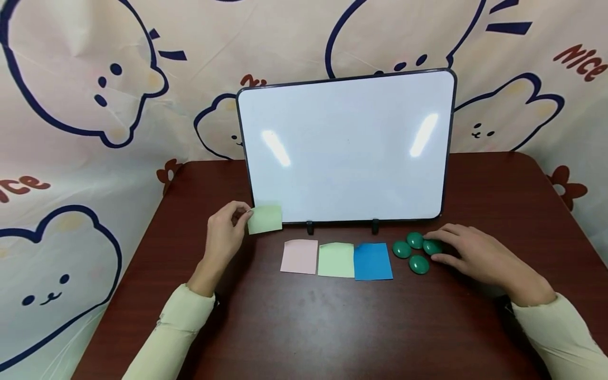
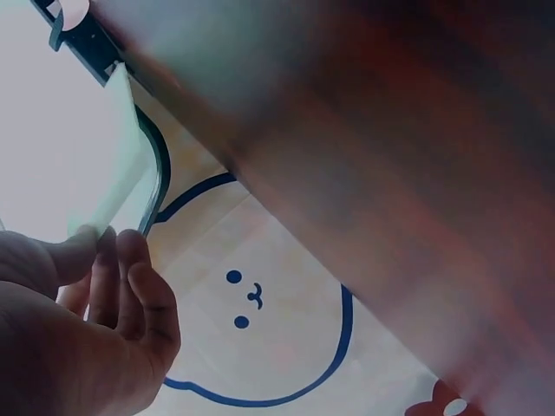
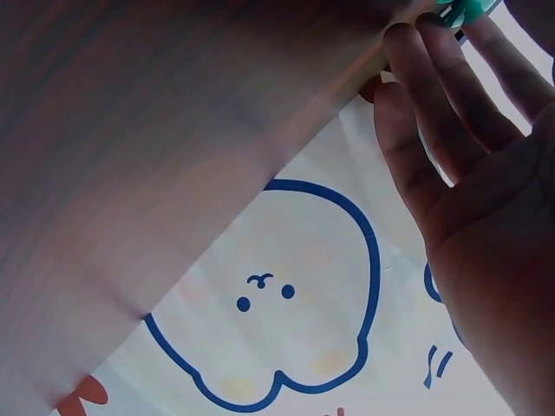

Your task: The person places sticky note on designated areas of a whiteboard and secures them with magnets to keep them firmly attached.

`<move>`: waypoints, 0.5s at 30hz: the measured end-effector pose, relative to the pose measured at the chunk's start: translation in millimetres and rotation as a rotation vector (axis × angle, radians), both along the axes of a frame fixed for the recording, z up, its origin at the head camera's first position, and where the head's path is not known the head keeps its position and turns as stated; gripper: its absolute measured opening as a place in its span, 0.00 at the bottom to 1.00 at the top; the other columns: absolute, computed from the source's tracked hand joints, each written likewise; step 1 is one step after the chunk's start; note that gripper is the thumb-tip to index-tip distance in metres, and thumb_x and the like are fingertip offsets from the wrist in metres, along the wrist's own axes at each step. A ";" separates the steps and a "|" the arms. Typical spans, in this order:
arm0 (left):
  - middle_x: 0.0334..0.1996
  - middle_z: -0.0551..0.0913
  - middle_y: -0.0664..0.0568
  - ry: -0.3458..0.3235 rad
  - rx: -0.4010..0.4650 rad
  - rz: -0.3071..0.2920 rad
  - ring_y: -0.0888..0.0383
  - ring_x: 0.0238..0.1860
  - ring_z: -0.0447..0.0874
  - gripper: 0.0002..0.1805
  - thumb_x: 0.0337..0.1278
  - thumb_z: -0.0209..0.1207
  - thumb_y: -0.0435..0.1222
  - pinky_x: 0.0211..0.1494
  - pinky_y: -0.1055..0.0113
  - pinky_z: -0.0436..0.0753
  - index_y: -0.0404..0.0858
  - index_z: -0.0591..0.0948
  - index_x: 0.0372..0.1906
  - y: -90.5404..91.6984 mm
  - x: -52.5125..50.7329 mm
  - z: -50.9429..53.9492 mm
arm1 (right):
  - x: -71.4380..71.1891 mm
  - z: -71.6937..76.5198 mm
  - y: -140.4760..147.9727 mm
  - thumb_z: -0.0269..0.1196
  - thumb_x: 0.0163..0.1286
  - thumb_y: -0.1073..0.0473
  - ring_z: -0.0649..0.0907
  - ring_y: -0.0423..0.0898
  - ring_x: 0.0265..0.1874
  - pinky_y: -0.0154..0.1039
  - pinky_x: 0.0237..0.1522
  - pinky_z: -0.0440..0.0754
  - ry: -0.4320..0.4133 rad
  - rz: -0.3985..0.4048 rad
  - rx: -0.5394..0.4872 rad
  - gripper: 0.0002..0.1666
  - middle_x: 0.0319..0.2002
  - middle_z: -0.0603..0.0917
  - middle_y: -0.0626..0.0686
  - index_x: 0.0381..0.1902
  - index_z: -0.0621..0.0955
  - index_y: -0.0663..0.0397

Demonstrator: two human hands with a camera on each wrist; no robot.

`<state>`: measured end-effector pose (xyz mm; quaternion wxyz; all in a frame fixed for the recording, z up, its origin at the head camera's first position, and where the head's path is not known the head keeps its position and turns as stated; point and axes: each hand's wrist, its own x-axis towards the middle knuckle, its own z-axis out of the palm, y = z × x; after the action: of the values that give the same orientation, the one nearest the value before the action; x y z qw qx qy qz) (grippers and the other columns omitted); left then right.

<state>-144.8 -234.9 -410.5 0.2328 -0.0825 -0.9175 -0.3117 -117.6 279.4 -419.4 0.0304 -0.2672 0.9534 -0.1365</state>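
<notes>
My left hand point(image 1: 225, 232) pinches a pale green sticky note point(image 1: 265, 219) by its left edge. The note overlaps the lower left corner of a framed whiteboard point(image 1: 347, 153); whether it touches the surface I cannot tell. In the left wrist view, thumb and fingertips meet on the edge of the pale note point(image 2: 126, 165). At the right, my right hand point(image 1: 475, 253) has its thumb and fingers on either side of a round green magnet point(image 1: 432, 247). Several like it lie close by, such as the nearest magnet point(image 1: 419, 265). The right wrist view shows green point(image 3: 468, 10) at the fingertips.
In front of the whiteboard, a pink note point(image 1: 299, 257), another green note point(image 1: 336, 260) and a blue note point(image 1: 373, 262) lie in a row on the dark wooden table point(image 1: 313, 327). Black clips point(image 1: 310, 228) sit at the board's lower edge. A cartoon-printed cloth point(image 1: 285, 31) hangs behind.
</notes>
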 end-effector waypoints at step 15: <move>0.30 0.87 0.46 0.037 0.062 0.036 0.54 0.30 0.82 0.03 0.60 0.67 0.32 0.33 0.67 0.75 0.36 0.85 0.37 15.4 -22.5 -0.1 | 0.2 -0.1 -0.8 0.69 0.66 0.46 0.83 0.45 0.46 0.53 0.49 0.83 -0.001 0.002 0.000 0.24 0.48 0.84 0.46 0.58 0.81 0.43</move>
<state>-167.3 -219.5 -410.7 0.2578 -0.0647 -0.9043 -0.3341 -117.3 278.6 -419.5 0.0311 -0.2680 0.9532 -0.1366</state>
